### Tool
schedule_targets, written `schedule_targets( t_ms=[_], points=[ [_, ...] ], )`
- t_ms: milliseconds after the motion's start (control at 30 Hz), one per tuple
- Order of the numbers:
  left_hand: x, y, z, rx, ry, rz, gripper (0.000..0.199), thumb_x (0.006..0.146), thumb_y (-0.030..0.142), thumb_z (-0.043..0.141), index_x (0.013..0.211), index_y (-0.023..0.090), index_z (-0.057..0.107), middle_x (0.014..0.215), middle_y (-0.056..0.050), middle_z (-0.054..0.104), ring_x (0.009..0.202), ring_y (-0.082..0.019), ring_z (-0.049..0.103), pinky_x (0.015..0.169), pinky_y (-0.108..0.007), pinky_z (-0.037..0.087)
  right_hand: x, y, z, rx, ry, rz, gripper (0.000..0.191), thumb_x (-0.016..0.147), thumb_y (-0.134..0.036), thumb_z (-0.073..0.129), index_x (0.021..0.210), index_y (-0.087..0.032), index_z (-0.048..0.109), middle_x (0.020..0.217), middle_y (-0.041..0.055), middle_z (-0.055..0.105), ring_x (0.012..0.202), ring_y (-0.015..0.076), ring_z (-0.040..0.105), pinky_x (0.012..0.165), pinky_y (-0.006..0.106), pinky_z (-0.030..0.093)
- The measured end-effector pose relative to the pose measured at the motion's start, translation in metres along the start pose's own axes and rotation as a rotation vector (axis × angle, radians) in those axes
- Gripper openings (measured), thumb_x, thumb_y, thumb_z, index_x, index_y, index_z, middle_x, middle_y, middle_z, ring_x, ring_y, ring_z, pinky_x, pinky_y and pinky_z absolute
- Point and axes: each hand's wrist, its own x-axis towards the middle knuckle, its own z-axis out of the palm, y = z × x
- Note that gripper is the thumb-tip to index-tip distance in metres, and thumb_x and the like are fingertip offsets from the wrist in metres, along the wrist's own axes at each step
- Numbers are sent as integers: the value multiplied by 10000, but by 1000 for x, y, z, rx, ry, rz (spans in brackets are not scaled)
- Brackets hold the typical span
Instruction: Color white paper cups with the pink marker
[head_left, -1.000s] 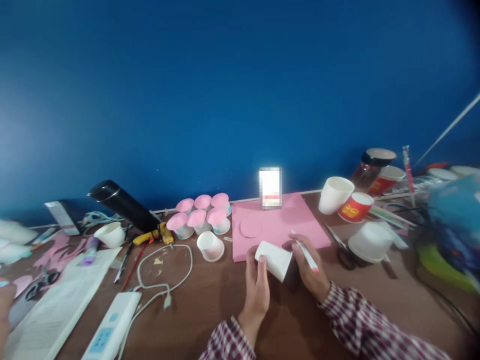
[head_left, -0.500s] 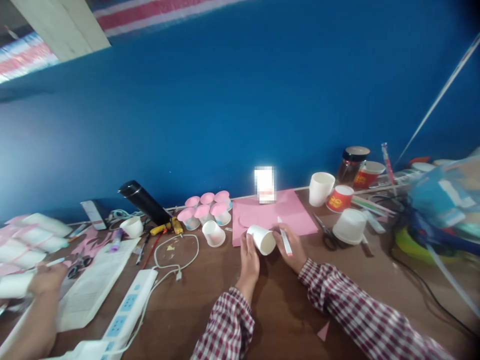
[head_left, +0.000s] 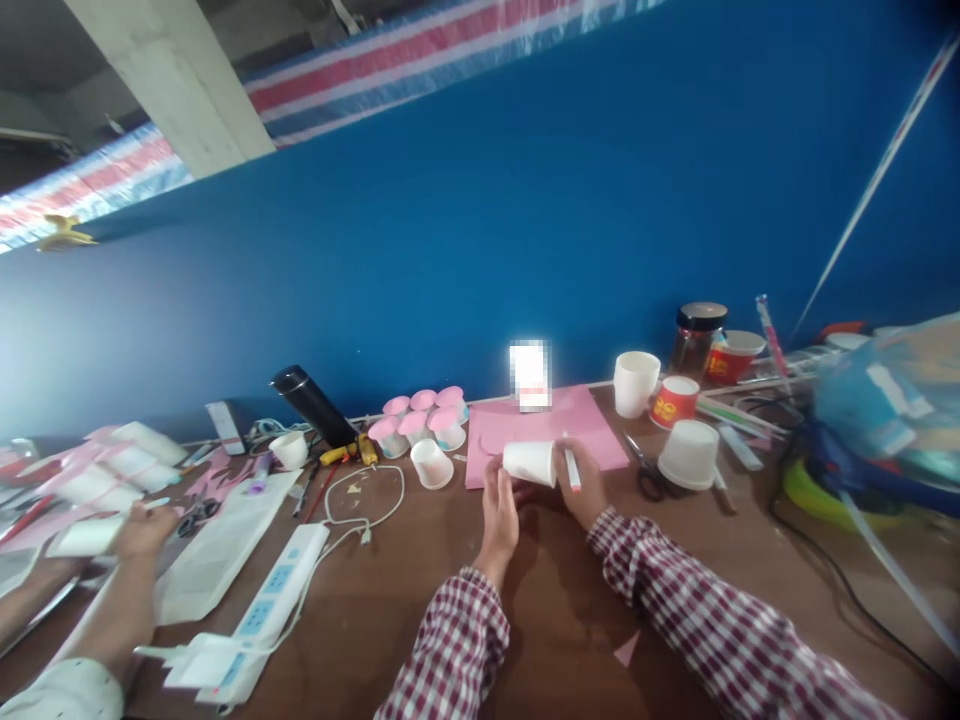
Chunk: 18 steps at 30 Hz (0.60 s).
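A white paper cup [head_left: 529, 463] lies sideways between my two hands, above the near edge of the pink sheet [head_left: 592, 430]. My left hand [head_left: 501, 515] holds the cup's left end from below. My right hand [head_left: 581, 485] grips its right end and also holds a white pen with a red end [head_left: 573, 470]. Another white cup [head_left: 431, 464] stands to the left, in front of several cups with pink tops [head_left: 413, 427]. Black scissors [head_left: 649, 482] lie right of the sheet.
A power strip [head_left: 279, 590], cables and a black bottle [head_left: 311, 405] are on the left, with another person's hand [head_left: 142, 530] holding a cup beyond. White cups [head_left: 690, 455], a red cup [head_left: 676, 402] and a lidded jar [head_left: 699, 338] stand on the right.
The cup between my hands has turned from its open end facing me to a level, sideways position. The view has shifted; the other person's hand and cup appear farther right.
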Motion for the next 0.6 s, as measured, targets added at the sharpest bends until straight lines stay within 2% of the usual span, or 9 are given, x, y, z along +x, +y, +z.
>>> schedule_targets(
  t_ms=[100, 200, 300, 433, 533, 600],
  points=[
    [-5, 4, 0, 52, -113, 46, 495, 854, 515, 537, 1246, 222, 465, 1186, -111, 576, 962, -185, 621, 769, -302, 535, 1, 6, -1, -5, 24, -3, 296, 913, -443, 445, 945, -178, 573, 858, 104, 661, 783, 234, 637, 705, 381, 542],
    [-9, 8, 2, 126, -213, 116, 485, 860, 427, 570, 1272, 206, 442, 1099, -96, 609, 914, -172, 618, 788, -298, 521, 0, 8, 0, 1, 31, -7, 304, 919, -443, 423, 947, -177, 568, 854, 106, 660, 789, 243, 639, 709, 394, 539],
    [-11, 8, 3, 153, -279, 121, 606, 837, 358, 619, 1353, 198, 345, 1094, -103, 622, 925, -184, 630, 832, -329, 518, -1, 5, -1, 12, 12, -12, 301, 931, -430, 399, 961, -182, 566, 882, 102, 666, 806, 236, 645, 716, 382, 540],
    [-11, 1, 3, 201, -190, 148, 823, 762, 324, 700, 1427, 207, 229, 1336, -168, 484, 1167, -261, 549, 907, -372, 506, -2, -3, -3, 10, -47, -12, 273, 909, -421, 452, 962, -187, 581, 859, 89, 680, 785, 232, 651, 694, 360, 541],
    [-9, -4, 1, 271, -123, 230, 821, 715, 312, 740, 1401, 198, 303, 1449, -176, 359, 1329, -301, 393, 1002, -395, 450, -1, -6, -4, 3, -70, 6, 267, 901, -421, 466, 940, -185, 584, 801, 78, 683, 729, 227, 652, 651, 346, 538],
    [-7, -6, -1, 294, -116, 255, 777, 711, 303, 743, 1373, 194, 352, 1453, -171, 354, 1351, -306, 359, 1033, -408, 421, 0, -5, -3, -1, -76, 19, 270, 897, -427, 471, 925, -182, 582, 773, 70, 680, 690, 219, 647, 621, 336, 535]
  ],
)
